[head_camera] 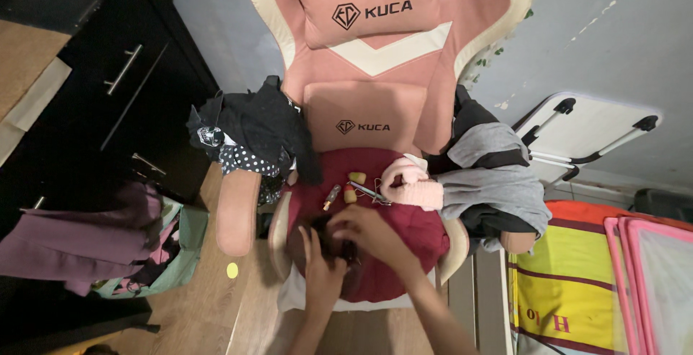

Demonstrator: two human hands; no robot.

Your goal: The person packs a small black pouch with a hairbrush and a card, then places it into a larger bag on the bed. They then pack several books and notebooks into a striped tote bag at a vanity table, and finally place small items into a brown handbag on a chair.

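Both hands work a small dark piece [333, 243] lying on the dark red cloth [404, 232] over the seat of the pink chair [375, 59], so the handling looks mid-way. Left hand [321, 272] lies flat beside it, right hand [368, 232] curls over it; whether either grip is closed on it I cannot tell. Any next move would need a firmer pinch

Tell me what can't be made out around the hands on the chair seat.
Head view:
- Dark thing between the left hand and right hand: mostly covered by both hands, kind unclear.
- Small yellow bits and metal tool on the red cushion: too small to identify.
- Forearms: cut off by bottom edge.
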